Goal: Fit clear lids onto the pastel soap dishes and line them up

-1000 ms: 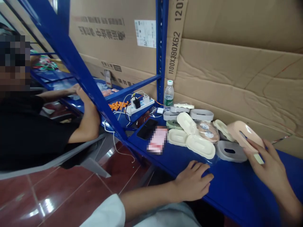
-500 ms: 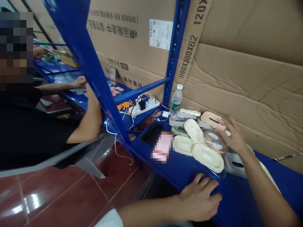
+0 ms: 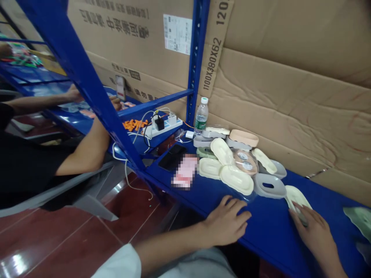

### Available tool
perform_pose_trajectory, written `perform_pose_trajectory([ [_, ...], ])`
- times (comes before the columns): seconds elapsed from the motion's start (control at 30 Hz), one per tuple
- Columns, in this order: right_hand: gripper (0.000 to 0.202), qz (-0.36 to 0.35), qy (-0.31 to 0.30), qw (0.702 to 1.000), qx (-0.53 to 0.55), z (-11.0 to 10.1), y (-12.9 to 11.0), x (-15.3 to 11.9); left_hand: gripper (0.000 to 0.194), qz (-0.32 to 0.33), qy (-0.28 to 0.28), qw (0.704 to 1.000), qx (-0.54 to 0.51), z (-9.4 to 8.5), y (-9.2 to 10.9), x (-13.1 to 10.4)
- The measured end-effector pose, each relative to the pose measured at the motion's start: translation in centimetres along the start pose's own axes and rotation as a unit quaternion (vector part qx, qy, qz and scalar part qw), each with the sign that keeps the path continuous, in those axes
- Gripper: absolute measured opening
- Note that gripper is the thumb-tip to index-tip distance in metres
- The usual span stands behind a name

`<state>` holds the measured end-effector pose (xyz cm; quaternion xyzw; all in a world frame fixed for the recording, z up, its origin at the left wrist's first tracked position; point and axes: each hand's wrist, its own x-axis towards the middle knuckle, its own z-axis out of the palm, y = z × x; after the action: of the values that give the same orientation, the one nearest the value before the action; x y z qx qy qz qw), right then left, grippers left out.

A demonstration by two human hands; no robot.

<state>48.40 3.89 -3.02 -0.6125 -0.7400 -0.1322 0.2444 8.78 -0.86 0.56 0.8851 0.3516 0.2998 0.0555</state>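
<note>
My left hand (image 3: 227, 222) lies at the near edge of the blue table, fingers spread and a little bent, holding nothing. Over at the right, my right hand (image 3: 317, 233) has its thumb and fingers at the near end of a cream oval dish (image 3: 298, 195); a greyish edge shows between them, partly hidden. Left of that dish sits a grey oval holder with a slot (image 3: 269, 186). Beyond it are a narrow cream dish (image 3: 265, 161), a clear-wrapped peach piece with round labels (image 3: 246, 162), several more cream dishes (image 3: 236, 179) and a peach oval piece (image 3: 244, 138).
A pixelated phone (image 3: 184, 172), a dark phone (image 3: 171, 157) and a water bottle (image 3: 201, 116) stand or lie at the left. A power strip (image 3: 164, 126) with cables is beyond the blue post (image 3: 87, 100). A co-worker's arm (image 3: 84, 150) is at the left. Green wrapped material (image 3: 359, 220) lies far right.
My right hand has come from the peach piece at the back toward me, down to the cream dish at the right. The view has swung right. My left hand stays at the table edge.
</note>
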Motion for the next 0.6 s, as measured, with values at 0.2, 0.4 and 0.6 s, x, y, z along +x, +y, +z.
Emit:
perform_pose_trajectory([
  [0.2, 0.06, 0.155, 0.024, 0.986, 0.053, -1.1, -0.6, 1.1, 0.028, -0.048, 0.022, 0.998, -0.029, -1.1, -1.1, 0.0],
  [0.4, 0.039, -0.005, 0.04, 0.985, 0.17, -2.7, -7.4, 7.6, 0.028, -0.078, 0.057, 0.995, -0.039, -1.4, -1.9, 0.3],
  [0.6, 0.032, -0.112, 0.029, 0.982, 0.146, -0.5, -12.0, 14.0, 0.03, -0.069, -0.015, 0.996, -0.046, -1.4, -1.7, -0.1],
])
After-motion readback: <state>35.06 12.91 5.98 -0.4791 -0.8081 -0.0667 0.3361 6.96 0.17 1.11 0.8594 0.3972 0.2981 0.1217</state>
